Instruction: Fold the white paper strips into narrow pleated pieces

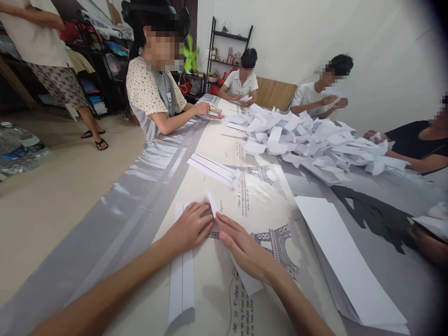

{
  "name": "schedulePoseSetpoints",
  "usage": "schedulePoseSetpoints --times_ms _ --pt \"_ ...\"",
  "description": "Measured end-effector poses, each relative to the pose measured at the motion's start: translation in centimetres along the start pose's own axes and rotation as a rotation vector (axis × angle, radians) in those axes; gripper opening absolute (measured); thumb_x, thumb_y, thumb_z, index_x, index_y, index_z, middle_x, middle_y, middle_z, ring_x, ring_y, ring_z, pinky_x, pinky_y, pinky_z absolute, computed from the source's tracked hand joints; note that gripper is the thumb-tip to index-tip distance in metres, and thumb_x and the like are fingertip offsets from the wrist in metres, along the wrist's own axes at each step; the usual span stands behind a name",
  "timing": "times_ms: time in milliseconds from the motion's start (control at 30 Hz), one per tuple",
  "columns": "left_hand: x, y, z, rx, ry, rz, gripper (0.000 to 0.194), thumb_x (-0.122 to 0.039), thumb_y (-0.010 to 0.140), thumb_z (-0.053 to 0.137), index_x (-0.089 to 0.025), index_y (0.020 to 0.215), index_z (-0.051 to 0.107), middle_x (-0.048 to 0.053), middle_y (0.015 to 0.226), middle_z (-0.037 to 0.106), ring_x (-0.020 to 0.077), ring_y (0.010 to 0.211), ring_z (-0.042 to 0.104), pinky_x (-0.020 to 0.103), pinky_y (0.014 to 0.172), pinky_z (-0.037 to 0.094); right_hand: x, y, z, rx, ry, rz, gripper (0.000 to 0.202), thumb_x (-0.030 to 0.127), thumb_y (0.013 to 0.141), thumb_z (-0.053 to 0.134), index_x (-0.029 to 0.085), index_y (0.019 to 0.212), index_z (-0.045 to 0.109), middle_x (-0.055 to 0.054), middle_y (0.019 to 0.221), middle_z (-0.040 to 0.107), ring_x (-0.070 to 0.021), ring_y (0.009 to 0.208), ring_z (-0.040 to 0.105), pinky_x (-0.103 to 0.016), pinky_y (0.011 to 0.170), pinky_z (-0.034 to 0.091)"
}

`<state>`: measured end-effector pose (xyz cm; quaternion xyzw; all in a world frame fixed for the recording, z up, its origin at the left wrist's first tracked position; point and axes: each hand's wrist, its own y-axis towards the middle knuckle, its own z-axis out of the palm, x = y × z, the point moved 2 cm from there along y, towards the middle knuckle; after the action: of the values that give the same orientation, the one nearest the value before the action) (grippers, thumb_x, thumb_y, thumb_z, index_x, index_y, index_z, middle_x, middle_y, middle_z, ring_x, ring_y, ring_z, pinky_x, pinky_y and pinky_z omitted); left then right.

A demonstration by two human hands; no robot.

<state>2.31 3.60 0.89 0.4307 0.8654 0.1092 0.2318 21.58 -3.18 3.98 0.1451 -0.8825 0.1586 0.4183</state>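
My left hand [191, 227] lies flat on a long white paper strip [181, 284] that runs toward me on the table. My right hand [245, 249] presses down on a second white strip [249, 283], its fingertips at the strip's folded far end [212, 203]. The two hands almost touch at the fingertips. Both strips rest on a tablecloth [259, 196] printed with Eiffel towers and text.
A stack of long white sheets [346, 261] lies to my right. Folded strips [213, 169] lie ahead, and a big heap of folded paper pieces [315, 140] beyond. Several people sit around the table; one stands at the far left.
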Motion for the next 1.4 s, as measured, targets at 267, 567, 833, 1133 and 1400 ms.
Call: schedulePoseSetpoints --times_ms 267,567,833,1133,1400 --pt "0.4 0.1 0.3 0.021 0.036 -0.015 0.027 -0.021 0.104 0.041 -0.018 0.121 0.062 0.012 0.124 0.065 0.0271 0.124 0.055 0.047 0.106 0.045 -1.3 0.7 0.8 -0.062 -0.212 -0.208 0.059 0.05 0.109 0.035 0.033 0.163 0.019 0.004 0.169 0.018 -0.0228 0.157 0.012 -0.051 0.13 0.008" --pt "-0.2 0.0 -0.4 0.122 0.185 0.058 0.041 -0.035 0.108 0.04 -0.02 0.145 0.048 0.016 0.139 0.055 0.0321 0.132 0.049 0.052 0.108 0.04 -3.9 0.9 1.7 -0.378 -0.251 -0.151 0.054 0.031 0.108 0.034 0.029 0.161 0.03 -0.004 0.165 0.033 -0.0252 0.155 0.024 -0.055 0.126 0.024" --pt "-0.7 -0.2 -0.5 0.133 0.264 0.059 0.039 -0.034 0.108 0.041 -0.02 0.142 0.051 0.017 0.141 0.055 0.0321 0.136 0.048 0.05 0.108 0.038 -4.3 1.3 1.6 -0.424 -0.235 -0.072 0.049 0.033 0.105 0.04 0.022 0.152 0.047 -0.009 0.163 0.036 -0.0281 0.155 0.024 -0.063 0.124 0.018" --pt "-0.8 -0.2 -0.4 0.11 0.254 0.034 0.038 -0.03 0.107 0.042 -0.02 0.142 0.051 0.016 0.143 0.056 0.0315 0.136 0.049 0.048 0.107 0.04 -2.1 1.3 1.8 -0.274 -0.066 -0.122 0.054 0.049 0.106 0.042 0.025 0.155 0.042 -0.005 0.162 0.038 -0.0247 0.154 0.027 -0.056 0.127 0.017" --pt "-0.1 -0.1 -0.7 0.072 0.096 0.054 0.037 -0.035 0.104 0.047 -0.017 0.135 0.054 0.015 0.134 0.062 0.0312 0.13 0.053 0.05 0.107 0.043 -0.5 0.5 1.1 -0.155 0.059 -0.121 0.055 0.053 0.107 0.036 0.032 0.158 0.035 0.001 0.165 0.03 -0.0249 0.154 0.025 -0.054 0.127 0.023"
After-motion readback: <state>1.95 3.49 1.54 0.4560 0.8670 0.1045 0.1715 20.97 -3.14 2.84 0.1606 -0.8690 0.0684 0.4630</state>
